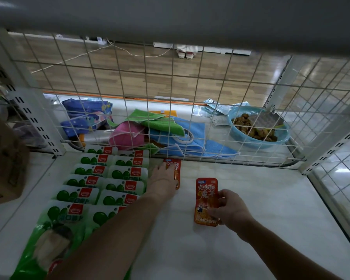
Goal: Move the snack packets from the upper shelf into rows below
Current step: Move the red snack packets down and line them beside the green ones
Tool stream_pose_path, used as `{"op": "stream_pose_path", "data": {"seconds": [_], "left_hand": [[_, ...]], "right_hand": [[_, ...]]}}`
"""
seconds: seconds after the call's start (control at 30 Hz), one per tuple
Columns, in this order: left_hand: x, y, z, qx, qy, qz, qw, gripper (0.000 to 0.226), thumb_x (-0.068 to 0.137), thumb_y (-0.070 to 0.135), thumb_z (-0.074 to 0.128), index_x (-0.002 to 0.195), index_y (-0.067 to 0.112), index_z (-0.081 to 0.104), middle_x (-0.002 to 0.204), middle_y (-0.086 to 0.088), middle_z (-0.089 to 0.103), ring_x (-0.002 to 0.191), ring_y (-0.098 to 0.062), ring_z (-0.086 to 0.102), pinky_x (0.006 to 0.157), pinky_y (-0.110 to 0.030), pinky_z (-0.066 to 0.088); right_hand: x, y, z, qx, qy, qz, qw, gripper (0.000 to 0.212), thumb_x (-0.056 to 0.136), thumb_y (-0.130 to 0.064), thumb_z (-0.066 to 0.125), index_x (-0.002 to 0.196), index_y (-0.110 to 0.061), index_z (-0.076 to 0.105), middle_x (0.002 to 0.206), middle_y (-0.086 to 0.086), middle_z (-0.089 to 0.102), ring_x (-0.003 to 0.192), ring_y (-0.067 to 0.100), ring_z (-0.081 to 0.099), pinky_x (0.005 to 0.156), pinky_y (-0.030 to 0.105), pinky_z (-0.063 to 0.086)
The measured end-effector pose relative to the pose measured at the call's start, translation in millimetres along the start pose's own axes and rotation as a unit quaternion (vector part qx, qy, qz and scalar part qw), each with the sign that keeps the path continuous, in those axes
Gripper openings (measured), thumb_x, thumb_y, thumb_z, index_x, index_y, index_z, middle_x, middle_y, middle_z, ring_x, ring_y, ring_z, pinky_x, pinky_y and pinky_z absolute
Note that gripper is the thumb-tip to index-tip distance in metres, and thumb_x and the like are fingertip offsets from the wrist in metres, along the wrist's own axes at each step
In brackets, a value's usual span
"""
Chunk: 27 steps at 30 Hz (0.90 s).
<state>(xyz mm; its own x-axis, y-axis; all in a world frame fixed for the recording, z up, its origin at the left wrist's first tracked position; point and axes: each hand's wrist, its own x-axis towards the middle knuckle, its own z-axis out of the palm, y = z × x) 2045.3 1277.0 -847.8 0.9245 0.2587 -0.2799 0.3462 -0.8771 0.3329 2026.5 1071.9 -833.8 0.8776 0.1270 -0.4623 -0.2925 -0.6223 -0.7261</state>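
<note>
Your left hand point(163, 177) lies flat-fingered on rear orange packet point(177, 174); right hand point(229, 209) pinches near orange packet point(206, 196).

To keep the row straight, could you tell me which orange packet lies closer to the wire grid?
The orange packet under the left hand, beside the green packets. The other packet, pinched by the right hand, lies farther forward.

Through the wire grid point(171, 75) I see a wood floor point(119, 63) with a white cable point(75, 57) trailing across it. White slotted uprights point(34, 122) frame the white shelf point(251, 199); a grey board point(170, 15) hangs overhead. Glossy pale tiles point(343, 168) reflect light on my right.
</note>
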Motion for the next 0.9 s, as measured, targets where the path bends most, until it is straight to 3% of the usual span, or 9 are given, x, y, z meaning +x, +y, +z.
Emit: {"op": "stream_pose_path", "data": {"seconds": [0.13,0.23,0.4,0.53,0.77,0.9], "left_hand": [[-15,-6,-10,-0.026,0.026,0.056,0.998,0.06,0.103,0.026,0.05,0.156,0.018,0.026,0.164,-0.003,0.02,0.149,-0.024,0.017,0.121,-0.035,0.012],[-27,-17,-18,-0.036,0.063,0.088,0.993,0.053,0.102,0.025,0.051,0.152,0.018,0.035,0.158,-0.002,0.033,0.145,-0.022,0.025,0.121,-0.034,0.018],[-27,-37,-27,0.03,0.112,0.093,0.989,0.047,0.1,0.043,0.038,0.142,0.023,0.044,0.145,0.003,0.047,0.136,-0.018,0.036,0.119,-0.037,0.024],[-37,-47,-44,0.022,0.115,0.101,0.988,0.047,0.103,0.037,0.04,0.146,0.018,0.04,0.151,-0.002,0.04,0.14,-0.021,0.031,0.121,-0.034,0.017],[-46,-65,-51,0.021,0.094,0.091,0.991,0.055,0.105,0.034,0.038,0.155,0.014,0.027,0.161,-0.004,0.025,0.148,-0.021,0.016,0.122,-0.03,0.007],[-49,-66,-52,0.029,0.091,0.094,0.991,0.056,0.106,0.033,0.039,0.156,0.014,0.025,0.162,-0.004,0.022,0.149,-0.021,0.012,0.122,-0.03,0.006]], "right_hand": [[4,-19,14,0.018,0.001,-0.005,1.0,0.035,0.083,-0.005,0.075,0.106,-0.018,0.051,0.103,0.002,0.065,0.095,0.02,0.066,0.082,0.039,0.061],[9,-36,29,0.028,0.002,-0.014,0.999,0.039,0.084,-0.005,0.073,0.11,-0.018,0.046,0.099,0.0,0.06,0.096,0.019,0.063,0.083,0.038,0.06],[25,-64,58,0.028,0.012,-0.044,0.999,0.036,0.087,-0.008,0.071,0.111,-0.017,0.046,0.101,0.001,0.058,0.095,0.017,0.061,0.083,0.034,0.058],[36,-75,77,0.017,0.017,-0.062,0.998,0.03,0.091,-0.009,0.067,0.11,-0.017,0.046,0.101,0.001,0.058,0.09,0.014,0.061,0.076,0.03,0.057],[42,-68,91,-0.064,0.046,-0.078,0.994,0.03,0.085,-0.015,0.075,0.101,-0.02,0.05,0.102,0.004,0.064,0.09,0.018,0.067,0.081,0.039,0.061],[41,-67,94,-0.104,0.076,-0.077,0.989,0.035,0.085,-0.019,0.076,0.099,-0.021,0.045,0.096,0.0,0.056,0.091,0.019,0.064,0.085,0.039,0.059]]}}
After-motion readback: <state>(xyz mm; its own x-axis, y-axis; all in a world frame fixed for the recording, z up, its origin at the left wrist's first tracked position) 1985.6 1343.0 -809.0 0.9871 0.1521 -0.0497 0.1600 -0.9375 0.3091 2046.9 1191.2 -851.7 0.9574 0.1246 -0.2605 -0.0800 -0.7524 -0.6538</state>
